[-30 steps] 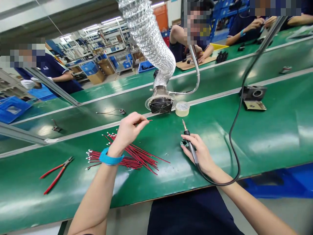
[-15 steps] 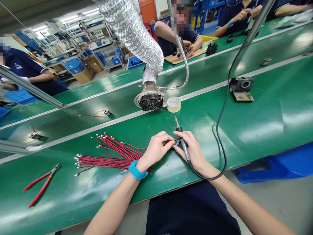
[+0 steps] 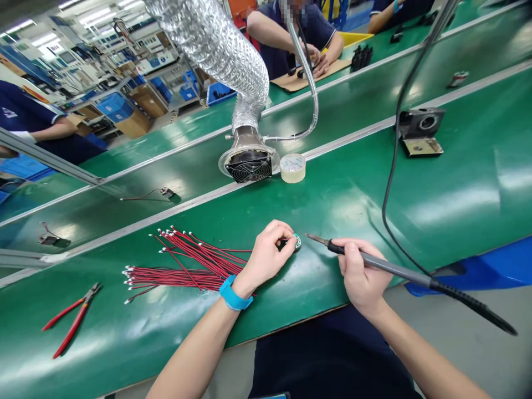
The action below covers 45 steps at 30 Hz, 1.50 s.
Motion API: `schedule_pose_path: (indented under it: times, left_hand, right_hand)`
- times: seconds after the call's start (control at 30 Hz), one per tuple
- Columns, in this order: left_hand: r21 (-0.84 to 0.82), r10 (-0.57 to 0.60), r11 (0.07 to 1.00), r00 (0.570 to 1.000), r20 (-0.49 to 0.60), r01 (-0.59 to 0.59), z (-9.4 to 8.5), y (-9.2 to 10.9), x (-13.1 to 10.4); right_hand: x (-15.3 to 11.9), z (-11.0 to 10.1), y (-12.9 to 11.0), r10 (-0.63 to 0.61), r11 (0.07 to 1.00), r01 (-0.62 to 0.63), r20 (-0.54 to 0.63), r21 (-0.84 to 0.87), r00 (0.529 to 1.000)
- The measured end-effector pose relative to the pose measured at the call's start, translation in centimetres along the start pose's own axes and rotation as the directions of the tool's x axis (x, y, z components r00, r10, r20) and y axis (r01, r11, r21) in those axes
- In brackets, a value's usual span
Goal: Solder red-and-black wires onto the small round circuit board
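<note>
My left hand (image 3: pixel 272 249), with a blue band at the wrist, pinches a small round green circuit board (image 3: pixel 297 242) just above the green bench. What lies under the fingertips is partly hidden. My right hand (image 3: pixel 366 274) is closed around the grey handle of a soldering iron (image 3: pixel 386 266). The iron's bare tip points left, a short gap away from the board. Left of my left hand lies a bundle of red and black wires (image 3: pixel 178 276) with white connectors, partly covered by my wrist.
Red-handled cutters (image 3: pixel 77 320) lie at the left. A fume fan (image 3: pixel 250 169) on a foil duct and a roll of tape (image 3: pixel 293 168) stand ahead. A metal stand (image 3: pixel 423 131) sits at the right, near the iron's hanging cable (image 3: pixel 388 194). Co-workers sit across the line.
My right hand has drawn back to the right and turned the soldering iron from upright to nearly level, tip leftward. The left hand keeps the board, which now shows more clearly.
</note>
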State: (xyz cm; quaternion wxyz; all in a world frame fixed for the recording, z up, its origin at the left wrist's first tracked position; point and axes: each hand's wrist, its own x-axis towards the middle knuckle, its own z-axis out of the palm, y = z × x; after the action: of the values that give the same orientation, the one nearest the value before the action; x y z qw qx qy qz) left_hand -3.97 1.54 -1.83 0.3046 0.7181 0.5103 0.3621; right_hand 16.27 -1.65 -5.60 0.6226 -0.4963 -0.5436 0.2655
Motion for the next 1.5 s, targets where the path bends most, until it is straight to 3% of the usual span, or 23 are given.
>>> schedule_pose_path:
  times: [0.43, 0.8, 1.5]
  left_hand:
    - [0.031, 0.025, 0.999, 0.999, -0.038, -0.024, 0.6, -0.3, -0.1]
    - [0.05, 0.017, 0.999, 0.999, -0.044, -0.015, 0.6, -0.2, 0.0]
    - [0.045, 0.014, 0.999, 0.99, -0.14, -0.007, 1.1, 0.6, 0.3]
  right_hand:
    - [0.0, 0.1, 0.1, 0.043, 0.996, -0.051, 0.092, 0.079, 0.995]
    - [0.5, 0.6, -1.4, 0.065, 0.98, -0.061, -0.013, 0.191, 0.998]
    - [0.9, 1.0, -1.1, 0.137, 0.967, -0.153, 0.092, 0.204, 0.986]
